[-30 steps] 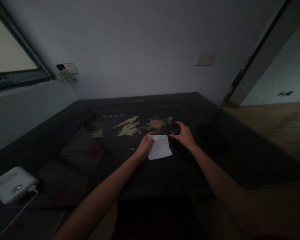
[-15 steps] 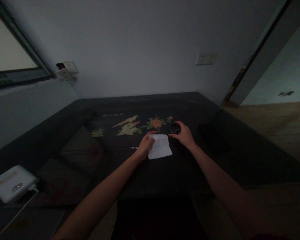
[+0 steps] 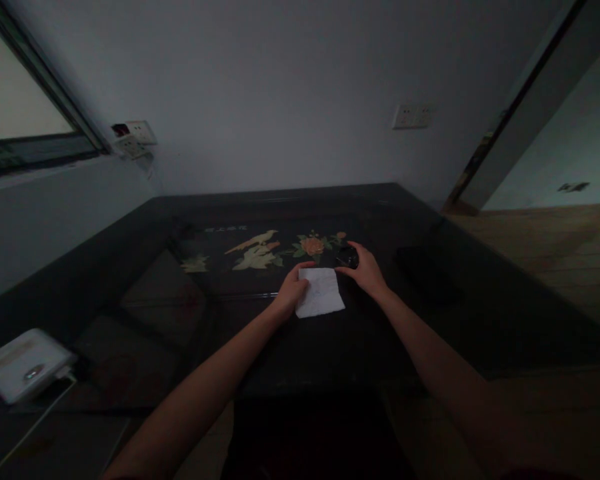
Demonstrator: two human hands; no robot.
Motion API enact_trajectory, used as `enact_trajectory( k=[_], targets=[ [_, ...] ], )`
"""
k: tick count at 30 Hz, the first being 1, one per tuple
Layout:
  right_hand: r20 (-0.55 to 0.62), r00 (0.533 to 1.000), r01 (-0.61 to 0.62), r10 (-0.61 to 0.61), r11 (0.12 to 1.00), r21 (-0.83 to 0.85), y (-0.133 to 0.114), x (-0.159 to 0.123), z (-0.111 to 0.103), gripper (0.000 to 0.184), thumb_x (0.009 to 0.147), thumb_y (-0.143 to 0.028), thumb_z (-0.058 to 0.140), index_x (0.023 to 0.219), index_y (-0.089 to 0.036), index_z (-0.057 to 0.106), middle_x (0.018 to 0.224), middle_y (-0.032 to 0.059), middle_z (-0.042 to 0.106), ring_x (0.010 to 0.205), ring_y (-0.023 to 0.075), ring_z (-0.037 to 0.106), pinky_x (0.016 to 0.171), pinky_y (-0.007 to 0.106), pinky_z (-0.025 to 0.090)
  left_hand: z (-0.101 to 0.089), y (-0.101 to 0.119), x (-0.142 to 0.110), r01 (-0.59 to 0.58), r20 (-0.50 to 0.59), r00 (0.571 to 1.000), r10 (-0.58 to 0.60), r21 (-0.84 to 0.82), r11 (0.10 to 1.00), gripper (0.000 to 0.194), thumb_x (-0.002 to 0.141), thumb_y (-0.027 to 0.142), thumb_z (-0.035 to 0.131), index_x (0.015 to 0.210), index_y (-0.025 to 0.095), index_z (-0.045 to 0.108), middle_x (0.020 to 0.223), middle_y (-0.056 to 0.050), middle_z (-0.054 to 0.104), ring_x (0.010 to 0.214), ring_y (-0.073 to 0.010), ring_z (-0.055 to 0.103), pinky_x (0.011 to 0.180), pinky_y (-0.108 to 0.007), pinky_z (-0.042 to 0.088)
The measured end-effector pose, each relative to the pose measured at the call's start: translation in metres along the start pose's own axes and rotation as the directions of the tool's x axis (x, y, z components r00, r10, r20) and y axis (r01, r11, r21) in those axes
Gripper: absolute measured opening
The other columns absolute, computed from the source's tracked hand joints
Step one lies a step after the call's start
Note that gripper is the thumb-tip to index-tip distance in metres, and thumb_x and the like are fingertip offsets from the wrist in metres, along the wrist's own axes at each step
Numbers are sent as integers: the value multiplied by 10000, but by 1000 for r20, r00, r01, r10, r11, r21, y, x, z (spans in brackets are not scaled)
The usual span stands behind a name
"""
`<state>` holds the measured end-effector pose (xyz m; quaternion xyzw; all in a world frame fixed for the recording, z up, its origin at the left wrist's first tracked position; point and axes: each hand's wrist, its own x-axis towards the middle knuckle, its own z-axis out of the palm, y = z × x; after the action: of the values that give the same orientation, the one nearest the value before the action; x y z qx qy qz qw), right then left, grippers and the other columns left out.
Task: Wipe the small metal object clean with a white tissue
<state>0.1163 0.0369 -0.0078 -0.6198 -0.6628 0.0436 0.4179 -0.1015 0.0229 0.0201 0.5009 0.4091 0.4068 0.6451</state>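
My left hand point(image 3: 291, 295) is closed on a white paper sheet point(image 3: 321, 293), perhaps a tissue, with the thumb on top near its left edge. The sheet looks creased and has a ragged lower edge. Just to the right, my right hand point(image 3: 367, 270) grips a small dark, glossy, round object point(image 3: 347, 257) between thumb and fingers. Its exact kind is too dark to make out. Both hands are over the dark tabletop point(image 3: 330, 360), below an inlaid picture of a bird and flowers point(image 3: 260, 250).
A white box-shaped device point(image 3: 27, 365) with a cable lies at the left. A flat black object point(image 3: 425, 273) rests right of my right hand. Wall sockets point(image 3: 413, 117) and a plugged-in adapter point(image 3: 130, 147) are on the wall behind the table.
My right hand and the dark round object have shifted slightly to the left, closer to the paper. The left hand keeps its hold on the sheet, almost still.
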Motion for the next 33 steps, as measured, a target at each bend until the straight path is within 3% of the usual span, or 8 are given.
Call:
enact_trajectory(
  k=[5,8,13,18,22,27,30,33],
  targets=[
    [-155,986,62,-62,998,-7,-19,0,-16,583,749,-459,668,1237,-179,515,1268,155,550,1211,315,461,1007,490,367,-1,-2,0,-5,6,1000,5,21,1000,628,583,17,428,1184,157,541,864,-36,631,683,-120,583,573,-191,450],
    [-213,976,59,-41,995,80,-37,-3,-30,426,807,-485,588,1122,-199,576,1096,123,627,1050,275,556,905,446,441,0,-1,-2,-13,48,999,14,-34,999,602,608,23,443,1187,157,538,865,-36,642,672,-121,588,581,-201,465],
    [81,992,-124,101,921,369,-49,-8,-33,363,768,-567,581,849,-216,537,787,32,616,705,179,593,642,317,483,4,7,-7,-25,107,993,45,-189,982,528,700,85,527,1222,168,523,1041,-78,662,806,-155,634,701,-251,507],
    [419,893,-375,163,784,495,-49,-8,-33,438,623,-513,713,777,-230,416,684,-46,526,614,139,557,589,284,456,7,12,-11,-16,163,984,64,-283,959,598,712,159,633,1289,187,476,1143,-108,647,844,-183,649,752,-296,516],
    [547,827,-421,125,783,457,-46,-6,-43,365,587,-387,742,722,-206,456,656,-44,531,631,133,548,616,276,434,7,8,-10,4,205,977,52,-264,965,562,747,209,641,1285,186,478,1129,-118,656,838,-180,654,767,-307,514],
    [602,789,-417,121,826,380,-29,-2,-54,233,609,-323,693,720,-185,541,648,-29,558,608,124,526,599,265,406,1,0,-1,9,104,995,4,-123,992,452,798,140,553,1244,157,481,1104,-125,665,769,-126,643,674,-233,502],
    [632,761,-404,144,868,289,-18,0,-57,168,642,-297,648,745,-176,594,624,-26,560,584,121,516,584,260,396,-2,-4,2,-139,66,988,136,37,990,373,794,112,536,1165,148,535,1142,-126,642,958,-168,630,849,-314,495],
    [637,753,-347,166,923,170,-9,1,-58,130,657,-232,607,754,-162,657,617,-10,576,589,128,515,568,253,380,0,-5,-4,-433,145,901,409,376,820,344,782,82,511,1101,178,599,1189,-98,610,1151,-201,533,1037,-387,378]
  ],
)
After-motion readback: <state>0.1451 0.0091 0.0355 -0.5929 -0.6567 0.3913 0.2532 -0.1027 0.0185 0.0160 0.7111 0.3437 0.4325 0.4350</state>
